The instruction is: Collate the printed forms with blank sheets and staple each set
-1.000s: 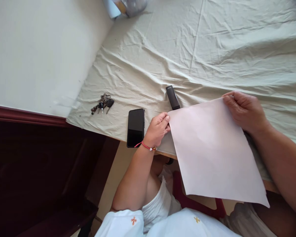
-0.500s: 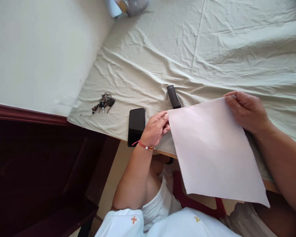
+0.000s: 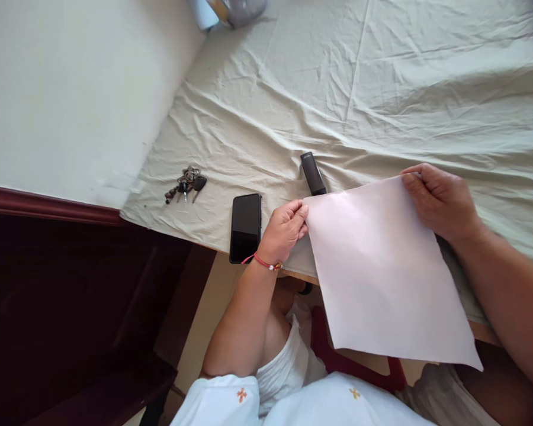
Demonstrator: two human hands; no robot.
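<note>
A blank white sheet of paper [image 3: 386, 272] hangs between my two hands, its lower part reaching past the table's front edge over my lap. My left hand [image 3: 285, 231] pinches its upper left corner between thumb and fingers. At the upper right corner my right hand [image 3: 442, 198] is closed on it, thumb on top and the other fingers partly behind. Just beyond the paper's top edge lies a small black oblong object [image 3: 313, 173]; its kind is unclear. A black smartphone [image 3: 246, 225] rests beside my left wrist at the table edge.
A bunch of keys [image 3: 186, 184] lies on the wrinkled pale tablecloth [image 3: 337, 100] at left. A clear bag or container [image 3: 244, 10] stands at the back by the white wall [image 3: 71, 89]. Dark red wooden furniture [image 3: 71, 296] borders the table's left; a red stool [image 3: 322, 337] is underneath.
My left hand has shifted slightly right and my right hand slightly left, so they are a little closer together. The paper bows a bit more; both hands still hold it.
</note>
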